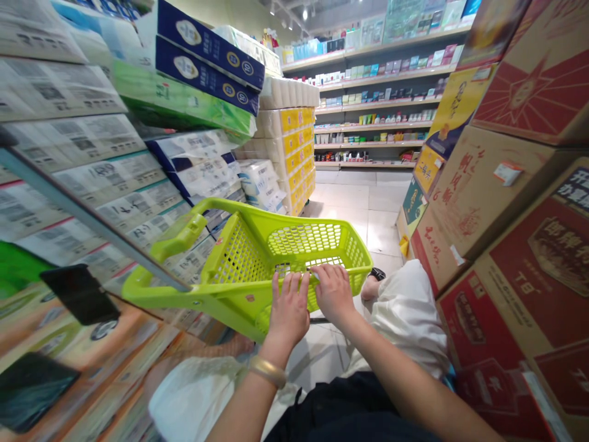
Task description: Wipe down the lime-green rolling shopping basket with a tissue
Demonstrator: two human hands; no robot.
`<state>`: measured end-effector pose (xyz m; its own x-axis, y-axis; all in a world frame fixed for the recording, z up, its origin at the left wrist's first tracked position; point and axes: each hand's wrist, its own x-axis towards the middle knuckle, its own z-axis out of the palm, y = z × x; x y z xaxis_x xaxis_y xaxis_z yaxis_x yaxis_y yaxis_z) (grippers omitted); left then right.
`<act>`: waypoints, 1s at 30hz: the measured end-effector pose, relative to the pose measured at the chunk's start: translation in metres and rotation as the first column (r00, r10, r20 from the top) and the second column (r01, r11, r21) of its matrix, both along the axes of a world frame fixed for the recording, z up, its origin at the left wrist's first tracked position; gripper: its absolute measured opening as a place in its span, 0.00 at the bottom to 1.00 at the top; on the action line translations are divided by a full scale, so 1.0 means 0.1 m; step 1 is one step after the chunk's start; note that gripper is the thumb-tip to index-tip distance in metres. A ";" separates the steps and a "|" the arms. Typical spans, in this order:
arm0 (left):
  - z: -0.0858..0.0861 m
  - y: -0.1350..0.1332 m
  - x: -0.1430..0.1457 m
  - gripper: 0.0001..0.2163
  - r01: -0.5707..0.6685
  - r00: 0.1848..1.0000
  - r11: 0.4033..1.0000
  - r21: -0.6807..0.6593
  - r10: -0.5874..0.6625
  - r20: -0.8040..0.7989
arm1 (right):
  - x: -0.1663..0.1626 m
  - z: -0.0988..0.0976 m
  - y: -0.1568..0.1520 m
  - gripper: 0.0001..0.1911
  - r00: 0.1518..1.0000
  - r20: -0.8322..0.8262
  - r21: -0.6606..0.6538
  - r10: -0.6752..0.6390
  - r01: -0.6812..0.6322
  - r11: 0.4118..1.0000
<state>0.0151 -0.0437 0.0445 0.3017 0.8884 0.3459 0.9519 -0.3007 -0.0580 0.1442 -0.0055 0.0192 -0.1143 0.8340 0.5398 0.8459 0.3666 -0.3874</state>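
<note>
Two-handed, resting left hand (pixel 289 312) and right hand (pixel 335 291) on the near rim of the lime-green basket (pixel 243 301), between stacked packs (pixel 94 147) and cardboard cartons (pixel 488 178). Touching with bent fingers (pixel 286 285); cannot tell whether gripping.

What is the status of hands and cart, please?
Left hand, right hand: on near rim of lime-green shopping cart. Cart handle: leftward. Stacked cartons: close on right.

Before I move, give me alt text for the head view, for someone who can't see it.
The left hand and right hand rest on the near rim of a lime-green perforated basket. Wrapped packs are stacked on the left and cartons on the right, with stocked shelves beyond.
</note>
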 end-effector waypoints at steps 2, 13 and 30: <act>0.00 0.00 0.00 0.31 0.002 1.000 1.000 -0.004 -0.002 0.008 | 0.15 -0.02 0.02 0.21 1.000 0.006 -0.002 -0.028 0.028 1.000; 0.00 0.00 0.03 0.31 0.006 0.999 1.000 -0.015 -0.005 0.039 | -0.15 0.02 -0.02 0.14 0.999 -0.041 0.017 -0.005 0.006 1.000; -0.01 -0.02 0.03 0.30 -0.003 0.997 1.000 -0.013 0.004 0.076 | -0.08 -0.01 -0.04 0.19 0.999 -0.029 0.036 -0.018 0.019 0.999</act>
<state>0.0181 -0.0453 0.0433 0.2721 0.8938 0.3564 0.9544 -0.2979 0.0183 0.1360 -0.0094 0.0184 -0.0826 0.8157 0.5726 0.8414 0.3650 -0.3986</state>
